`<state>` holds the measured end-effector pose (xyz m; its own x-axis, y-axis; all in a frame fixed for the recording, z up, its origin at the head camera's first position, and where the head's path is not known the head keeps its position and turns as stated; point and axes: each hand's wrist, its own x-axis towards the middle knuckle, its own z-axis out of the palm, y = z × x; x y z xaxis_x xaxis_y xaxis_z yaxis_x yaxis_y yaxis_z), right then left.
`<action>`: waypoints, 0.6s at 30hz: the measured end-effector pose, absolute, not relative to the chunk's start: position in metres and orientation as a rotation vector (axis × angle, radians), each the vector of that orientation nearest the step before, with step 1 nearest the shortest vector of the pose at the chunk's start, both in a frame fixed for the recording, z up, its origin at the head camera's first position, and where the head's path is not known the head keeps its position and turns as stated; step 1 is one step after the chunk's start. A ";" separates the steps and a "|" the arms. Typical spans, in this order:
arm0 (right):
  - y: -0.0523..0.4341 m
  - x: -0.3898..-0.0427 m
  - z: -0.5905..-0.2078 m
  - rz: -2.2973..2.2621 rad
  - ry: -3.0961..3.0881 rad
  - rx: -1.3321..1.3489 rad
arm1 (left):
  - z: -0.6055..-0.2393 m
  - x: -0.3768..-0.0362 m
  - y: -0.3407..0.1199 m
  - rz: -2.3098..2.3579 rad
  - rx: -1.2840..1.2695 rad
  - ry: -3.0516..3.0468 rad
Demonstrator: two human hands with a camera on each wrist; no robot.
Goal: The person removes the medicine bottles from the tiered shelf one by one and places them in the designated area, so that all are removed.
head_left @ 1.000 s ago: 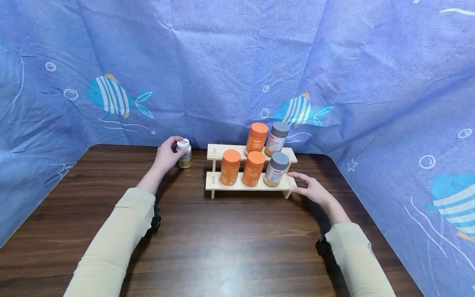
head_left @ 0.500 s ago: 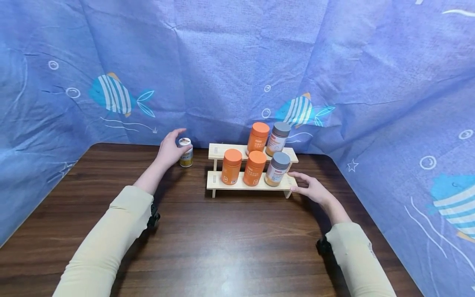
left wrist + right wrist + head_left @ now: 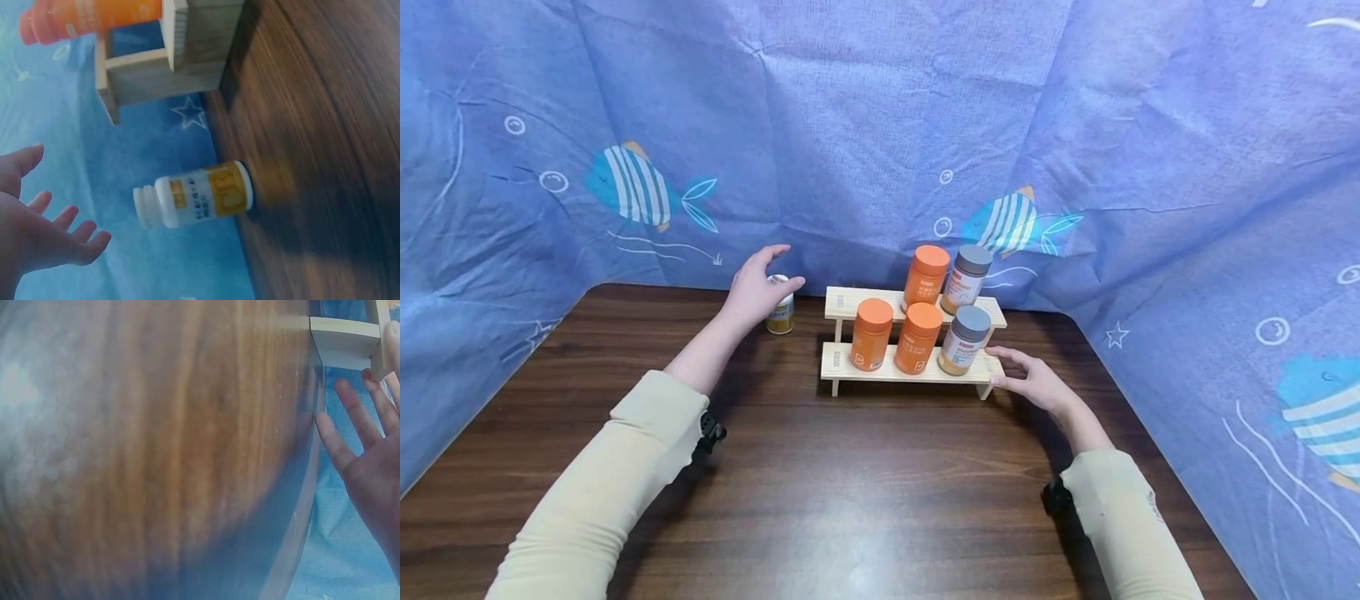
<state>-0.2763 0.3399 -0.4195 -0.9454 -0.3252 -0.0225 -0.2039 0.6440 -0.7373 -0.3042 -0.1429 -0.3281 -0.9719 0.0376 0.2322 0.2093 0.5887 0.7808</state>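
Observation:
A small white pill bottle with a yellow-and-white label [image 3: 781, 318] stands upright on the table near its back edge. My left hand [image 3: 756, 295] is just above and beside it, thumb and fingers spread, partly covering its cap in the head view. The left wrist view shows a gap between the fingers [image 3: 80, 237] and the bottle [image 3: 194, 195]. My right hand [image 3: 1034, 383] rests at the right end of the two-step wooden rack [image 3: 895, 377], with thumb and fingertips at the lower step's end. In the right wrist view its fingers [image 3: 357, 412] are extended and spread.
Orange bottles [image 3: 872, 335] and grey-capped bottles [image 3: 966, 340] stand on both steps of the rack, right of the white bottle. A blue cloth with fish prints [image 3: 850, 167] hangs behind and beside the dark wooden table [image 3: 850, 467].
My left hand has let go of the white bottle's cap, spread its fingers and risen slightly up and right. The bottle stays standing. The right hand keeps its place at the rack.

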 end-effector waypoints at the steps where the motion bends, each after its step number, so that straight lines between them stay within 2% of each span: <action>1: 0.340 -0.277 -0.419 -1.178 2.714 -0.435 | -0.325 -0.302 -0.141 -1.335 -0.207 -2.619; 8: 0.340 -0.278 -0.419 -1.183 2.712 -0.441 | -0.311 -0.293 -0.128 -1.370 -0.222 -2.565; 18: 0.321 -0.259 -0.391 -1.218 2.654 -0.443 | -0.295 -0.283 -0.106 -1.418 -0.308 -2.500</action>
